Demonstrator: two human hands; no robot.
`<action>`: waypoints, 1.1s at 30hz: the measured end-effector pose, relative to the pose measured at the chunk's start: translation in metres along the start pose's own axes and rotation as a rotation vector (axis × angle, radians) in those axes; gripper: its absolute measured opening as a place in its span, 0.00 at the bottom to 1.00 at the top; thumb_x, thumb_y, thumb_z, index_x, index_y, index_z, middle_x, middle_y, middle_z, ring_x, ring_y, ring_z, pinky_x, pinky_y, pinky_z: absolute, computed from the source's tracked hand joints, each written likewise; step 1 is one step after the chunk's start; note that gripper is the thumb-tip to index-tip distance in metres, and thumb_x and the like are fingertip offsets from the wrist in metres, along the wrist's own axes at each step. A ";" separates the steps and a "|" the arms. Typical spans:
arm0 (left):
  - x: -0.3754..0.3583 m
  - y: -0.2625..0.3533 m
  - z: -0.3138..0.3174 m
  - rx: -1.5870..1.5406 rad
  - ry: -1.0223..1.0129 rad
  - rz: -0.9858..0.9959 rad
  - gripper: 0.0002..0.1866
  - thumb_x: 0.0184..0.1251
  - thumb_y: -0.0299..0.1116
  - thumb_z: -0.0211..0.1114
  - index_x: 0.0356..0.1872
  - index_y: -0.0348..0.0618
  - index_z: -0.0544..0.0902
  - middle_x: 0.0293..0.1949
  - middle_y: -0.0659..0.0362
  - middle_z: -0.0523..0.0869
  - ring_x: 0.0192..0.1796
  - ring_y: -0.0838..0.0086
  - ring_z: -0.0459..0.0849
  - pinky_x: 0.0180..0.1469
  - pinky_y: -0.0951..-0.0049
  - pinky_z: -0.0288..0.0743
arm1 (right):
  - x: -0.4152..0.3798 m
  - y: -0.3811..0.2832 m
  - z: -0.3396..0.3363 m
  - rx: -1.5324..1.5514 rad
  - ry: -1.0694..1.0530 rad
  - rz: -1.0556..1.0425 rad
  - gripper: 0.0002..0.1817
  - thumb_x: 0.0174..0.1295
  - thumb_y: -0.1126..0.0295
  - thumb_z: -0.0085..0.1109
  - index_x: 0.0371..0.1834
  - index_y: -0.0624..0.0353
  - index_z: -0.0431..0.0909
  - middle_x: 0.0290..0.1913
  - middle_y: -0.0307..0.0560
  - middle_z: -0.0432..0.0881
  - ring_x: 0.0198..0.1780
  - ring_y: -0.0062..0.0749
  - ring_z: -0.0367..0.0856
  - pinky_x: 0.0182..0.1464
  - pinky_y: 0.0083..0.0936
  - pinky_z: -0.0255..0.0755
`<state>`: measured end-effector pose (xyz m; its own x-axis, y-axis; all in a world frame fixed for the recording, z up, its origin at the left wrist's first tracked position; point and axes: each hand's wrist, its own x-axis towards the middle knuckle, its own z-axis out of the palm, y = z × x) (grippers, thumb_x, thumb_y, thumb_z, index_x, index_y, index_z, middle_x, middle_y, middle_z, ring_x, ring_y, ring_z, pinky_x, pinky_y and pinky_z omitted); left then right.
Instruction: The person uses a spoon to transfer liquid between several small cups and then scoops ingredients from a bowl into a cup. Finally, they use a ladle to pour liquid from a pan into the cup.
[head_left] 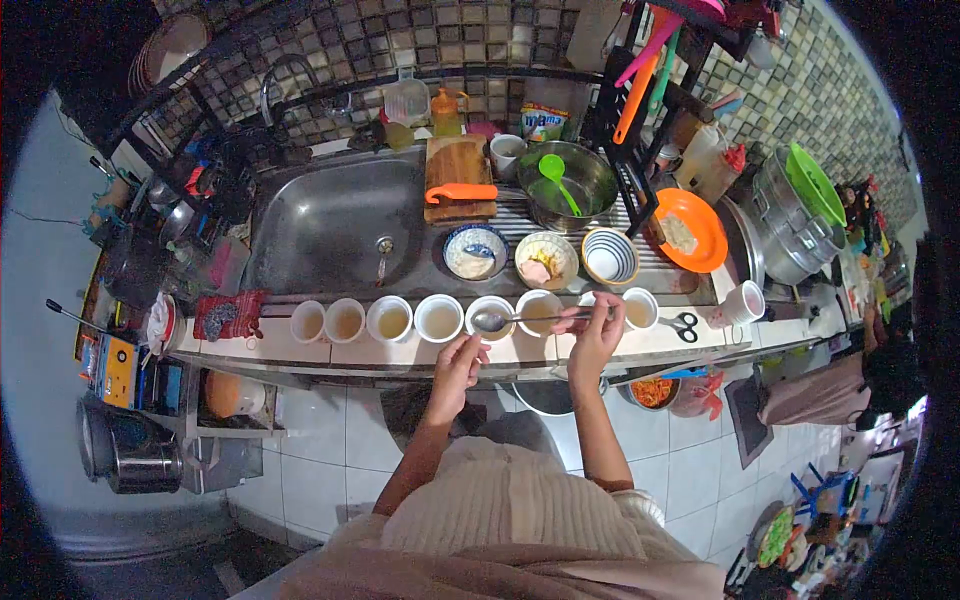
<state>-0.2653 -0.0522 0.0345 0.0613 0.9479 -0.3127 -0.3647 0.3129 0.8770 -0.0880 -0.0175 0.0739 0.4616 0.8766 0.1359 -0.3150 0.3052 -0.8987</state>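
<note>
A row of several white cups (439,318), with pale or yellowish liquid in those I can see into, stands along the counter's front edge. My right hand (592,345) is closed on the handle of a metal spoon (490,320), held nearly level. The spoon's bowl is over one cup (491,304) near the middle of the row. Just below that cup is my left hand (456,376), its fingers curled in; whether they touch the cup or hold something small I cannot make out. Part of a cup is hidden behind my right hand.
Behind the cups are a steel sink (335,225), three bowls (477,252), a pot (590,180) with a green ladle (560,180), and a cutting board (458,165) with an orange-handled tool (461,193). Rightward are scissors (684,326), an orange plate (700,230) and a tilted cup (743,302).
</note>
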 end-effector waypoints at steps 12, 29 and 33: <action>-0.001 0.000 0.000 -0.018 -0.011 -0.003 0.13 0.66 0.41 0.53 0.30 0.43 0.76 0.23 0.69 0.72 0.19 0.92 0.59 0.17 0.89 0.47 | -0.020 0.002 -0.001 -0.342 -0.194 -0.463 0.08 0.67 0.69 0.36 0.41 0.63 0.62 0.24 0.53 0.78 0.21 0.32 0.79 0.22 0.22 0.74; -0.001 0.002 -0.001 -0.026 -0.022 -0.010 0.11 0.65 0.38 0.53 0.31 0.42 0.76 0.23 0.69 0.71 0.19 0.93 0.59 0.15 0.92 0.48 | 0.009 0.000 0.056 -0.807 -0.789 -0.470 0.05 0.60 0.69 0.49 0.31 0.59 0.68 0.18 0.50 0.75 0.22 0.47 0.77 0.23 0.35 0.68; 0.001 -0.001 -0.001 -0.020 -0.020 0.004 0.11 0.65 0.39 0.53 0.31 0.43 0.76 0.23 0.69 0.71 0.19 0.93 0.60 0.16 0.91 0.48 | 0.011 0.004 0.062 -0.878 -0.680 -0.566 0.06 0.61 0.67 0.47 0.33 0.57 0.67 0.16 0.53 0.73 0.21 0.50 0.76 0.20 0.40 0.66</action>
<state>-0.2659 -0.0515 0.0333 0.0779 0.9501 -0.3020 -0.3834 0.3082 0.8707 -0.1353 0.0166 0.0975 -0.2535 0.7975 0.5475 0.5686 0.5807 -0.5826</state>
